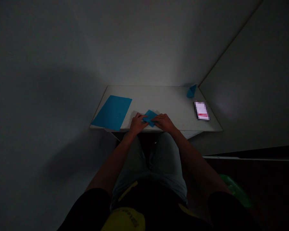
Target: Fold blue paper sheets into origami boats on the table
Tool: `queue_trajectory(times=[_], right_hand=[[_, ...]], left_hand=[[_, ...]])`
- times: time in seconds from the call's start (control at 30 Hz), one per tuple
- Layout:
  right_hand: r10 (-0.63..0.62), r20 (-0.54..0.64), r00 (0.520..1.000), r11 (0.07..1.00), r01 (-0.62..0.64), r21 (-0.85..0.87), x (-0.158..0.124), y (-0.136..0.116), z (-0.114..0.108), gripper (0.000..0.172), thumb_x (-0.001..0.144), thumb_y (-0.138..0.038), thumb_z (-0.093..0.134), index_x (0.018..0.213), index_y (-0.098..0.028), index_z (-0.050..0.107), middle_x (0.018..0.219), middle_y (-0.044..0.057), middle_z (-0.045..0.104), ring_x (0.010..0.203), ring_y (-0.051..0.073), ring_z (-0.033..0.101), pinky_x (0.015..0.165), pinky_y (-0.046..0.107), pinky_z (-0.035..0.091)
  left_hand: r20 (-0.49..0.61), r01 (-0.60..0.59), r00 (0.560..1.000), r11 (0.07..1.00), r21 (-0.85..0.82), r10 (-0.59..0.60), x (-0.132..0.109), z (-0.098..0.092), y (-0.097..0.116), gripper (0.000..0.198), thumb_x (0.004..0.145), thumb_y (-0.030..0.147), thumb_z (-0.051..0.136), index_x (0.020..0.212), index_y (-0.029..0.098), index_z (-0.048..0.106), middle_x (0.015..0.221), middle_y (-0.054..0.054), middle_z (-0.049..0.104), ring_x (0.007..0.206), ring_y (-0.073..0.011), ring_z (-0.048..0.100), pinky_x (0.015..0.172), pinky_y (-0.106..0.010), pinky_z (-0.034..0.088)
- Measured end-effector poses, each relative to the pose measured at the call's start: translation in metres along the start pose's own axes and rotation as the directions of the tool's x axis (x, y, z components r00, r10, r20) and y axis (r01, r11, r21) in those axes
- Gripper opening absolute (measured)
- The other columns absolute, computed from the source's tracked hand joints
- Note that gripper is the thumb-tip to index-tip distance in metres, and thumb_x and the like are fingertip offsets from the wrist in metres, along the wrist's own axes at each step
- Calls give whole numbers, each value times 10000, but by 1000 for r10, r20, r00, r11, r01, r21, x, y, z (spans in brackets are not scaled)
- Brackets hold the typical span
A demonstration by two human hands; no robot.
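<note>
A small folded piece of blue paper (150, 115) lies diamond-wise on the white table, close to its front edge. My left hand (137, 124) grips its left corner between thumb and fingers. On the opposite side my right hand (165, 122) has its fingers and thumb closed on the right corner. Parts of both side corners are hidden under my fingertips. The far tip and the near tip of the paper show between my hands.
Left on the table (159, 96) lies a large blue paper sheet (112, 112), its near corner at the front edge. A folded blue paper shape (191, 91) stands at the back right. In front of it is a phone (201, 111) with a lit screen. Walls border the table.
</note>
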State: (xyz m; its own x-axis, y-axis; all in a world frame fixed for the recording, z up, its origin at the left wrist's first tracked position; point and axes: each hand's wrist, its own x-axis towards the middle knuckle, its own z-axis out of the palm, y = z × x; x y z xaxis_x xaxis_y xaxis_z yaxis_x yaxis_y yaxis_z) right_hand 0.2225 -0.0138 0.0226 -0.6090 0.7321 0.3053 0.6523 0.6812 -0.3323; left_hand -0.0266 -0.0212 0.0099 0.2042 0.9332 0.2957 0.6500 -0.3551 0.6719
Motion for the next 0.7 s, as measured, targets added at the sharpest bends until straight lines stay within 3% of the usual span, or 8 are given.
queue_trajectory(times=[0.1, 0.2, 0.37, 0.47, 0.6, 0.7], right_hand=[[107, -85, 991, 994, -108, -2, -13, 6, 3, 336, 996, -321, 688, 1322, -270, 750, 1297, 96, 775, 1193, 303, 652, 971, 442, 431], [193, -131, 972, 981, -194, 2, -23, 12, 5, 275, 1013, -367, 671, 1244, -261, 776, 1312, 113, 765, 1207, 324, 646, 981, 468, 429], [293, -129, 947, 956, -289, 52, -24, 19, 8, 237, 1045, -399, 614, 1078, -253, 797, 1089, 98, 802, 1022, 282, 682, 918, 430, 440], [344, -113, 932, 936, -330, 125, -19, 17, 9, 238, 1040, -369, 602, 1132, -233, 774, 983, 72, 790, 896, 245, 692, 863, 388, 465], [368, -146, 918, 927, -349, 140, -16, 11, 11, 335, 1026, -332, 613, 1327, -222, 709, 1102, 87, 764, 921, 239, 700, 869, 386, 494], [325, -159, 932, 946, -322, 43, -16, 9, 13, 312, 1049, -324, 583, 1302, -237, 743, 1249, 124, 736, 1089, 279, 682, 938, 423, 494]], left_hand=[[11, -65, 998, 992, 109, 64, 0, 0, 3, 329, 822, 281, 850, 1149, 269, 833, 1228, -92, 682, 1194, -288, 623, 1076, -448, 488], [63, -92, 994, 991, 97, 86, 0, 0, 4, 268, 869, 293, 827, 1137, 296, 834, 1288, -69, 731, 1264, -294, 613, 1141, -487, 444], [82, -82, 993, 997, -13, 83, 1, 3, -1, 132, 954, 351, 765, 1021, 262, 834, 1113, -61, 812, 1119, -260, 713, 1096, -458, 505], [38, -35, 998, 994, -100, 39, 2, 5, -3, 192, 974, 310, 734, 1133, 226, 801, 1084, -75, 810, 1052, -244, 744, 1032, -418, 557], [-5, -8, 1000, 988, -156, 7, 1, 4, -3, 340, 970, 248, 703, 1308, 221, 724, 1236, -88, 741, 980, -199, 756, 974, -368, 589], [51, -82, 995, 996, -33, 84, 1, 4, 0, 297, 1002, 249, 639, 1274, 238, 757, 1317, -96, 702, 1069, -210, 733, 1030, -387, 564]])
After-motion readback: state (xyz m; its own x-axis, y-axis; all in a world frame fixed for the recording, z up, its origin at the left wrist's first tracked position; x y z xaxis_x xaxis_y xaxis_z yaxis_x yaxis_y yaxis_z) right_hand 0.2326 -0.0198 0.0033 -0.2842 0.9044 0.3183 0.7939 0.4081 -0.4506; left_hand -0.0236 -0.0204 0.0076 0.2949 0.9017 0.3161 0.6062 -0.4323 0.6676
